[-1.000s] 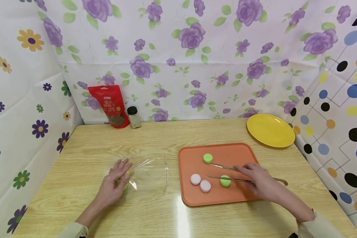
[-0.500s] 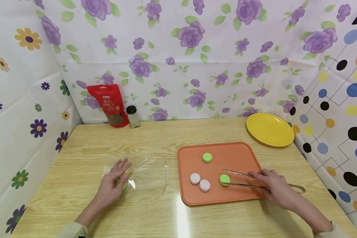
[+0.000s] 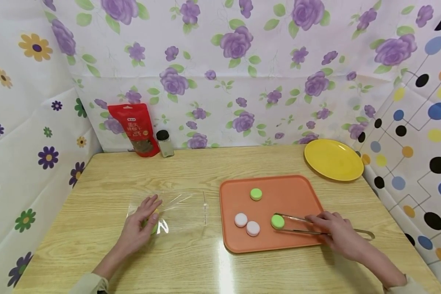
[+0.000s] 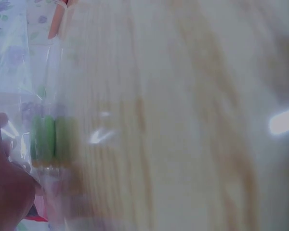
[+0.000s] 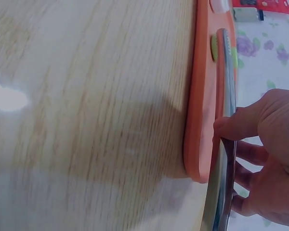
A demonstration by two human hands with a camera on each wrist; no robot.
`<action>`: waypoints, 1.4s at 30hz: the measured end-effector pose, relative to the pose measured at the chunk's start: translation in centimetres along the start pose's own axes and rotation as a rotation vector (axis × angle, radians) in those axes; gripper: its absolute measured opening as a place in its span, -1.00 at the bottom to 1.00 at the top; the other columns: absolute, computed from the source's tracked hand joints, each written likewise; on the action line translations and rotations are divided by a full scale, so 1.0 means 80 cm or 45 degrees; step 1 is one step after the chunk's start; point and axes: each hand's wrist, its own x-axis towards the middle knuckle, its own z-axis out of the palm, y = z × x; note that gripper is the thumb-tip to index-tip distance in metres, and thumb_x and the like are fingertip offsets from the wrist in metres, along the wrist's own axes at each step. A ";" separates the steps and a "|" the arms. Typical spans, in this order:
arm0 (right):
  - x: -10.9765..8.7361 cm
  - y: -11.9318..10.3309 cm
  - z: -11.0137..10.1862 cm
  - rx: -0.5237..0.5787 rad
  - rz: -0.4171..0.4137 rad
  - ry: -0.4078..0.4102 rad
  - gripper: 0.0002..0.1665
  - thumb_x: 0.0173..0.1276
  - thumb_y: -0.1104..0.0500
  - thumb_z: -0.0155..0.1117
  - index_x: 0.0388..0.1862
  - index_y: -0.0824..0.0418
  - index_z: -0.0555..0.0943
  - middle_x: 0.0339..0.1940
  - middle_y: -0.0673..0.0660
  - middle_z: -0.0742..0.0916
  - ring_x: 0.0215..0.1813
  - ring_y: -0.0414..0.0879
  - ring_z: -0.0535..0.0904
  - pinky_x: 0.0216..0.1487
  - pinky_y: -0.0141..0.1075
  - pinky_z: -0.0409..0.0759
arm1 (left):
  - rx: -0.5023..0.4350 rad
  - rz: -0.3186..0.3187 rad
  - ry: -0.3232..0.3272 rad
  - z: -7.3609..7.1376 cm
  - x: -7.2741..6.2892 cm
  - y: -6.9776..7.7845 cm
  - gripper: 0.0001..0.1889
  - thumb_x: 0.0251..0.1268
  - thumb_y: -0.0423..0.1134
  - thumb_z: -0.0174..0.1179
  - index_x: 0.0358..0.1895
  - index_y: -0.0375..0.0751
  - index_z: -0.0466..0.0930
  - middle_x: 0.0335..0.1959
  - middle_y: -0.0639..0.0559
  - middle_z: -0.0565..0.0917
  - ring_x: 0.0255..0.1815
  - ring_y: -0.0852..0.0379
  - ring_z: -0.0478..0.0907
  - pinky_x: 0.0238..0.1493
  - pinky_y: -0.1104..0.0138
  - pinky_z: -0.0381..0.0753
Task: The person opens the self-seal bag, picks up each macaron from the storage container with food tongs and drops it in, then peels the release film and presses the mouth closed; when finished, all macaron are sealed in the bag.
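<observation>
My right hand (image 3: 336, 234) holds metal tongs (image 3: 305, 232), fingers on one side and thumb on the other. The tong tips lie on either side of a green macaron (image 3: 277, 221) on the orange tray (image 3: 294, 192). Another green macaron (image 3: 256, 194) sits further back; two pale pink macarons (image 3: 241, 220) lie to the left. Away on the left, my left hand (image 3: 139, 222) rests with loosely extended fingers on one end of a clear plastic container (image 3: 185, 212). Green macarons (image 4: 49, 138) stand on edge inside it, partly hidden by that hand in the head view.
A yellow plate (image 3: 333, 159) sits at the back right. Along the back left stand a red pouch (image 3: 135, 130) and a small black-capped jar (image 3: 165, 143). Patterned cloth (image 3: 220, 73) walls off the wooden table (image 3: 202, 171) at the back and sides.
The right hand has drawn back to the right with the tongs, whose tips now flank the nearer green macaron. The left hand stays on the container.
</observation>
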 end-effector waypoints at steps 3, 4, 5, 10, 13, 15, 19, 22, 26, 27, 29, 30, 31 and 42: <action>0.001 -0.001 0.002 0.013 0.007 -0.006 -0.34 0.06 0.40 0.56 0.20 0.15 0.65 -0.08 0.03 0.65 -0.11 0.07 0.53 -0.32 -0.03 0.44 | 0.000 0.001 0.003 0.001 0.000 -0.001 -0.62 0.34 -0.55 0.16 0.22 -0.45 0.55 0.33 -0.46 0.41 0.36 -0.58 0.19 0.21 -0.49 0.13; 0.002 -0.001 0.003 0.015 0.008 -0.007 -0.34 0.06 0.40 0.56 0.20 0.16 0.65 -0.08 0.03 0.65 -0.11 0.07 0.53 -0.32 -0.05 0.44 | 0.003 0.002 0.005 0.001 0.000 -0.001 -0.62 0.34 -0.55 0.16 0.22 -0.45 0.55 0.33 -0.45 0.41 0.36 -0.58 0.20 0.21 -0.49 0.13; 0.002 -0.001 0.004 0.019 0.009 -0.007 -0.35 0.06 0.41 0.55 0.19 0.16 0.65 -0.08 0.03 0.65 -0.11 0.07 0.53 -0.33 -0.07 0.43 | 0.003 0.002 0.005 0.001 0.000 -0.001 -0.62 0.34 -0.55 0.16 0.22 -0.45 0.55 0.33 -0.45 0.41 0.36 -0.58 0.20 0.20 -0.49 0.14; 0.002 -0.001 0.009 0.028 -0.002 0.017 -0.35 0.05 0.42 0.55 0.18 0.17 0.66 -0.10 0.01 0.66 -0.11 0.08 0.55 -0.35 -0.10 0.43 | 0.009 0.007 0.004 0.001 0.000 -0.001 -0.62 0.34 -0.54 0.15 0.22 -0.45 0.55 0.33 -0.45 0.41 0.36 -0.58 0.20 0.20 -0.50 0.13; 0.002 -0.001 0.012 0.025 -0.005 0.027 -0.35 0.05 0.42 0.56 0.17 0.16 0.66 -0.11 0.01 0.66 -0.11 0.09 0.55 -0.35 -0.10 0.45 | 0.009 0.008 0.004 0.001 -0.001 -0.001 -0.61 0.34 -0.54 0.15 0.22 -0.44 0.55 0.33 -0.45 0.41 0.36 -0.58 0.20 0.19 -0.50 0.13; 0.001 0.000 0.013 0.020 -0.007 0.026 -0.35 0.05 0.41 0.55 0.17 0.16 0.65 -0.11 0.01 0.66 -0.11 0.10 0.55 -0.36 -0.10 0.44 | 0.009 0.008 0.006 0.000 -0.001 -0.002 -0.61 0.33 -0.54 0.16 0.22 -0.43 0.55 0.33 -0.45 0.41 0.36 -0.58 0.20 0.18 -0.50 0.14; 0.000 0.000 0.015 0.016 -0.025 0.038 -0.36 0.06 0.42 0.55 0.18 0.17 0.65 -0.09 0.04 0.66 -0.11 0.13 0.55 -0.39 -0.10 0.44 | 0.001 0.007 0.007 0.000 -0.002 -0.002 -0.60 0.33 -0.55 0.16 0.23 -0.43 0.55 0.33 -0.45 0.41 0.36 -0.58 0.20 0.17 -0.51 0.15; 0.000 0.001 0.017 0.027 -0.044 0.060 -0.36 0.05 0.44 0.54 0.17 0.18 0.64 -0.08 0.04 0.66 -0.11 0.13 0.54 -0.40 -0.10 0.43 | -0.002 0.007 0.007 0.000 -0.002 -0.002 -0.60 0.33 -0.55 0.16 0.23 -0.42 0.55 0.33 -0.45 0.41 0.36 -0.58 0.20 0.17 -0.51 0.15; 0.001 0.002 0.019 0.037 -0.112 0.122 -0.32 0.00 0.49 0.55 0.16 0.21 0.64 -0.08 0.04 0.66 -0.14 0.07 0.53 -0.38 -0.10 0.47 | 0.001 0.011 0.006 0.000 -0.001 -0.001 -0.60 0.33 -0.55 0.15 0.23 -0.43 0.55 0.33 -0.45 0.41 0.36 -0.58 0.19 0.17 -0.52 0.14; 0.002 0.002 0.019 0.036 -0.135 0.139 -0.30 -0.02 0.50 0.55 0.17 0.21 0.64 -0.08 0.03 0.66 -0.15 0.04 0.53 -0.37 -0.10 0.49 | 0.003 0.011 0.005 0.000 -0.001 -0.002 -0.60 0.33 -0.55 0.15 0.23 -0.43 0.54 0.33 -0.45 0.41 0.36 -0.58 0.19 0.17 -0.52 0.14; 0.003 0.001 0.020 0.034 -0.182 0.170 -0.27 -0.06 0.53 0.56 0.17 0.23 0.64 -0.08 0.03 0.67 -0.16 -0.02 0.54 -0.31 -0.10 0.51 | 0.007 0.013 0.002 -0.001 -0.001 -0.002 -0.60 0.34 -0.55 0.15 0.23 -0.44 0.54 0.33 -0.45 0.41 0.36 -0.59 0.19 0.16 -0.53 0.13; 0.004 0.001 0.021 0.032 -0.195 0.179 -0.26 -0.06 0.53 0.56 0.18 0.23 0.63 -0.08 0.02 0.67 -0.15 -0.04 0.54 -0.28 -0.11 0.52 | 0.008 0.013 0.002 -0.001 0.000 -0.002 -0.60 0.34 -0.55 0.15 0.23 -0.44 0.54 0.33 -0.45 0.41 0.37 -0.59 0.18 0.16 -0.53 0.13; 0.006 0.000 0.021 0.032 -0.207 0.184 -0.25 -0.06 0.53 0.56 0.19 0.23 0.63 -0.08 0.01 0.67 -0.14 -0.07 0.54 -0.24 -0.10 0.52 | 0.010 0.014 0.000 -0.001 0.000 -0.002 -0.60 0.34 -0.55 0.15 0.23 -0.44 0.54 0.33 -0.45 0.41 0.37 -0.59 0.18 0.15 -0.53 0.13; 0.036 -0.030 0.016 0.106 -0.205 0.094 -0.30 0.05 0.55 0.47 0.22 0.22 0.62 -0.05 0.03 0.64 -0.08 -0.04 0.53 -0.11 0.01 0.56 | -0.002 0.024 -0.004 -0.001 -0.001 -0.001 -0.60 0.34 -0.55 0.16 0.24 -0.43 0.54 0.34 -0.45 0.40 0.37 -0.59 0.17 0.17 -0.51 0.14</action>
